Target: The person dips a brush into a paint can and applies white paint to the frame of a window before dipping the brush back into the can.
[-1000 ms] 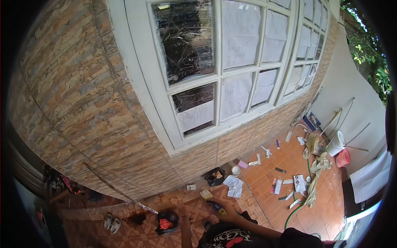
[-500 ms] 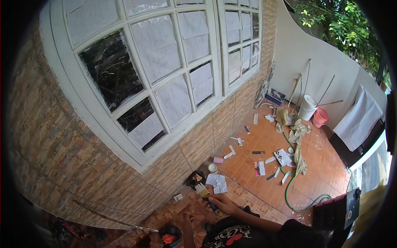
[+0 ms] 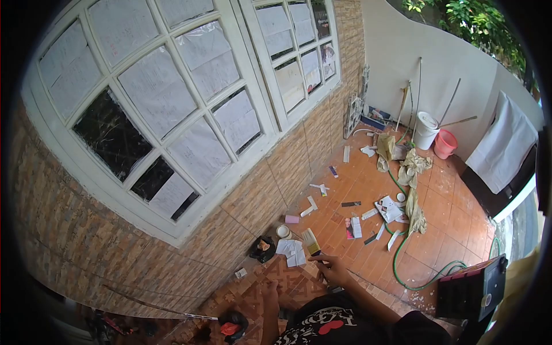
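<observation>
My right hand (image 3: 330, 270) is closed around the dark handle of a wide paintbrush (image 3: 310, 239), whose pale bristles point away from me. To its left, my left hand (image 3: 269, 290) is low over the patterned tiles, fingers loosely apart and nothing visible in them. Beyond the hands lie white paper sheets (image 3: 292, 253), a small open tub (image 3: 283, 232) and a black plastic bag (image 3: 263, 249) with something brownish in it. A pink cup-like piece (image 3: 292, 219) lies by the wall base.
A white-framed window (image 3: 201, 109) with papered panes fills the stone-clad wall on my left. Scraps, cloth (image 3: 415, 167) and a green hose (image 3: 397, 267) litter the orange tiles. White (image 3: 426, 132) and pink (image 3: 445, 145) buckets stand at the back; a dark box (image 3: 472, 287) is at right.
My right hand has moved forward and right with the paintbrush, whose bristles now point farther from me. My left hand has risen slightly. The view has shifted to the right.
</observation>
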Demonstrator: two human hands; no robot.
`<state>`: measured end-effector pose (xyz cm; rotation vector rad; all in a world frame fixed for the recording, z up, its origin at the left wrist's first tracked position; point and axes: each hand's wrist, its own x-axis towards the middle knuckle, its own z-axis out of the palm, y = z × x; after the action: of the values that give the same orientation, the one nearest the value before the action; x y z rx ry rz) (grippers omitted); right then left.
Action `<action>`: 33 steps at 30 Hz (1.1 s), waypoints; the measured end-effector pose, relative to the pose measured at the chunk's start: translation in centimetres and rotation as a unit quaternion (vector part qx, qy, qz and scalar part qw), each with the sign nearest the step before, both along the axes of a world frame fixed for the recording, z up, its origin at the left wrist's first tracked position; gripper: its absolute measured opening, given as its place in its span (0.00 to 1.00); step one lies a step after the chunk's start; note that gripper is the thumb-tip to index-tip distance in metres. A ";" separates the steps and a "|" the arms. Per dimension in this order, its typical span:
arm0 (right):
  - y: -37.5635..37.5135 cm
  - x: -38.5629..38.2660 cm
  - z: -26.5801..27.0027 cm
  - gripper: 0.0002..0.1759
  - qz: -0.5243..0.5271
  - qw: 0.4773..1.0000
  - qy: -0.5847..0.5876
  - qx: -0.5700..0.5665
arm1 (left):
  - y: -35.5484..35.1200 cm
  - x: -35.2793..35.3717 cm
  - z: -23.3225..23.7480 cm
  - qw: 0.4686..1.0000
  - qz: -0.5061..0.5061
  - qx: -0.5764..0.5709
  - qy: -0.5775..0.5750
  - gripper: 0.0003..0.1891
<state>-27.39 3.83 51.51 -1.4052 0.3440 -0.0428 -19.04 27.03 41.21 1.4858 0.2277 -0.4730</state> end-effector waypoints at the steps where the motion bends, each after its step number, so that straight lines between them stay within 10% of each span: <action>1: -1.5 -0.5 -0.4 0.15 -0.009 1.000 0.011 -0.015 | -1.8 -1.0 0.3 1.000 0.009 -0.003 0.008 0.05; 21: -12.5 1.7 1.2 0.15 -0.005 0.997 -0.066 -0.048 | -7.6 -3.5 1.8 0.998 0.048 0.019 0.043 0.05; 33: -8.2 11.6 17.3 0.12 -0.075 0.926 -0.243 -0.278 | -4.3 2.2 -1.8 0.997 0.050 -0.007 0.058 0.05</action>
<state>-15.83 -4.36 68.80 -1.8624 0.0146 -0.6490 -16.81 22.70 39.38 1.4276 0.3873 -0.4800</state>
